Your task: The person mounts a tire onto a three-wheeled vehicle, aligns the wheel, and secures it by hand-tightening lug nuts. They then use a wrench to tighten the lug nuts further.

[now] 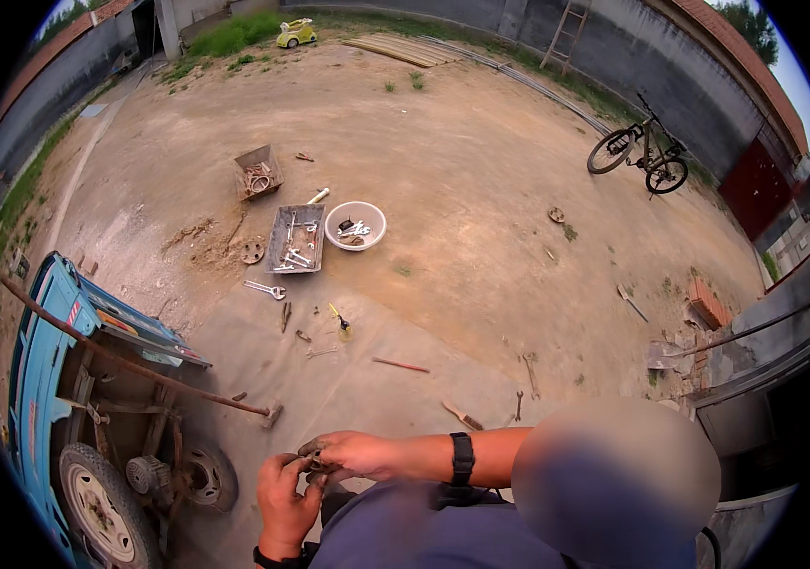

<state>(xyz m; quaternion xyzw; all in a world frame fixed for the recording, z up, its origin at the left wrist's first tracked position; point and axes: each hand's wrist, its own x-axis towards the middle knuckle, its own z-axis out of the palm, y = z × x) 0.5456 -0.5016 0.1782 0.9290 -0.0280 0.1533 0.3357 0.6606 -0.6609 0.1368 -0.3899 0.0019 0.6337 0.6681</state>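
In front of my dark blue shirt, both hands meet at the lower middle of the view. My left hand [286,507] comes up from the lower edge, its fingers pinched round a small dark metal part [317,464]. From the right reaches my right hand [357,453], closed on the same part, with a black watch [463,459] on that wrist. Fingers cover most of the part, so its exact kind is hidden. Dark smudges show on the fingers. Just beyond the hands lies the head of a long-handled hammer [273,414].
A tipped blue vehicle [45,332] with its wheel [97,503] stands at left. Ahead are a tool tray [277,266], white basin [383,228], rusty box [244,161] and adjustable wrench [264,288]. A brush [463,415] lies right; a bicycle [646,152] stands far right.
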